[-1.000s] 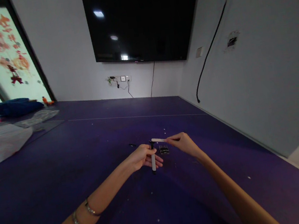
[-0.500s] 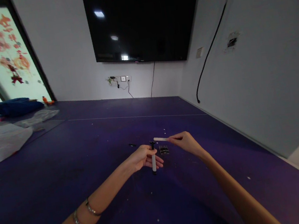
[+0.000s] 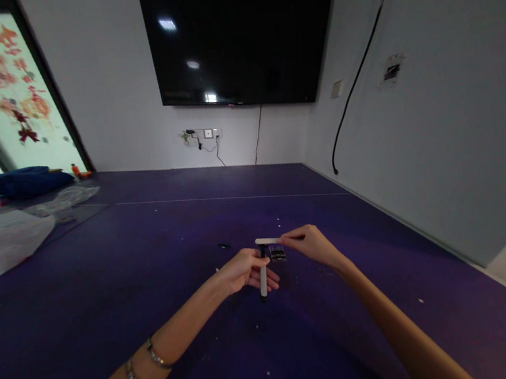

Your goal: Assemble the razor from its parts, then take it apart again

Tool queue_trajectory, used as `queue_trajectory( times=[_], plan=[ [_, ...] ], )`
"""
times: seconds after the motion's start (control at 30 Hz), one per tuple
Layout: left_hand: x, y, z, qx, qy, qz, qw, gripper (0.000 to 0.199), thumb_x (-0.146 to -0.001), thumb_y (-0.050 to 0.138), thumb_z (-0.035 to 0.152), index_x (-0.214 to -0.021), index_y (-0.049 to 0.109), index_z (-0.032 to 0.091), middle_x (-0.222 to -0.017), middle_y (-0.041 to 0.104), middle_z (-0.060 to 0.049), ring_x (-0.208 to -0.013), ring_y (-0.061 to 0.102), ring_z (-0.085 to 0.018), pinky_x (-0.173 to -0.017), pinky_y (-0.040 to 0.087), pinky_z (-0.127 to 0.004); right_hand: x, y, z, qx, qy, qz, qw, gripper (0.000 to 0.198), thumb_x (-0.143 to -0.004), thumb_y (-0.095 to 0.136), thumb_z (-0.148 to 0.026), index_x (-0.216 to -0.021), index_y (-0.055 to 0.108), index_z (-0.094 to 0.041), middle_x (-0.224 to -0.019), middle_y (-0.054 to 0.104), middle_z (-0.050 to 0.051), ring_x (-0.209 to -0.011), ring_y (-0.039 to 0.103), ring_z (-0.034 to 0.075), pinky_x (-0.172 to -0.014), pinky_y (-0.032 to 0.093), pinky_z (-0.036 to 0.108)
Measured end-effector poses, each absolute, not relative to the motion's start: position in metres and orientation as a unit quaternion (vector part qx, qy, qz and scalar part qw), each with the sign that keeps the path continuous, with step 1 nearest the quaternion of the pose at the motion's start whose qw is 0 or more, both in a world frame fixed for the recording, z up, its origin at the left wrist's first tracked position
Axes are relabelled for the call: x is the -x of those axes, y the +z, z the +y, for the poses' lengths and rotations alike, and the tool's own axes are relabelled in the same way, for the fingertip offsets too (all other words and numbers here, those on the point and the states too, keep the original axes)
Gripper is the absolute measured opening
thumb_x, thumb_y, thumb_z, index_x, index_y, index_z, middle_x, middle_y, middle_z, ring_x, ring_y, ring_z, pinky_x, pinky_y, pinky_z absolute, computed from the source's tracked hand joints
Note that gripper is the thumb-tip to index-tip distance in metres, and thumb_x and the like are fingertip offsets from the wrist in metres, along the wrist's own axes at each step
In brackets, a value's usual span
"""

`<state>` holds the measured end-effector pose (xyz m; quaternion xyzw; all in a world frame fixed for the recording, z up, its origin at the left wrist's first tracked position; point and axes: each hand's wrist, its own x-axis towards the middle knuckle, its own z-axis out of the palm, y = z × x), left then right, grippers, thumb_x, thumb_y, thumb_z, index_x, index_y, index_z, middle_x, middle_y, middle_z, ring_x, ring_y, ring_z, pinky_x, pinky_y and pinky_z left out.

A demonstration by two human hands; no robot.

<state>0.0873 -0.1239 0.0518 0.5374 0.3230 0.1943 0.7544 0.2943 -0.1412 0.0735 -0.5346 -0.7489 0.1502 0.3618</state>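
My left hand [image 3: 248, 268] is closed with thumb and fingers on a razor-like tool [image 3: 264, 281], which has a slim white handle and black ends. It stands nearly upright, its lower black tip pointing down; the other fingers are loosely spread behind it. My right hand [image 3: 310, 244] pinches a thin, flat white stick [image 3: 267, 241]. The stick lies level across the top of the tool's black head and partly hides it; I cannot tell whether they touch. Just behind, between the hands, a small clear pack with dark pieces [image 3: 278, 254] lies on the purple surface [image 3: 169, 327].
A small black piece [image 3: 224, 245] lies beyond my left hand, and white specks dot the surface. At far left are crumpled clear plastic [image 3: 10, 239] and a dark blue folded cloth [image 3: 23, 182]. A black cable [image 3: 355, 78] hangs by the right wall, and a television [image 3: 245, 34] is mounted ahead.
The white stick has moved slightly left and down, from beside the tool's head to across its top. The tool has shifted slightly down and right in my left hand.
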Motion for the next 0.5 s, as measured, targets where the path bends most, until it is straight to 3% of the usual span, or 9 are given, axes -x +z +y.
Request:
queue_trajectory(
  times=[0.2, 0.5],
  plan=[
    [-0.088, 0.058, -0.128, -0.537, 0.188, 0.344, 0.747, 0.015, -0.078, 0.052, 0.021, -0.087, 0.043, 0.014, -0.071, 0.069, -0.014, -0.062, 0.067, -0.024, -0.058, 0.05, -0.035, -0.299, 0.073, -0.14, 0.553, 0.14, -0.733, 0.371, 0.028, -0.077, 0.055, -0.04, -0.084, 0.074, -0.021, -0.081, 0.072, 0.004, -0.073, 0.063, 0.021, -0.066, 0.045, 0.028],
    [-0.085, 0.058, -0.126, -0.526, 0.217, 0.328, 0.754, 0.013, -0.078, 0.054, 0.021, -0.082, 0.044, 0.014, -0.072, 0.069, -0.015, -0.062, 0.067, -0.024, -0.061, 0.049, -0.037, -0.31, 0.076, -0.14, 0.563, 0.157, -0.732, 0.351, 0.032, -0.077, 0.053, -0.041, -0.08, 0.074, -0.017, -0.066, 0.068, 0.002, -0.062, 0.057, 0.015, -0.057, 0.04, 0.024]
  ],
)
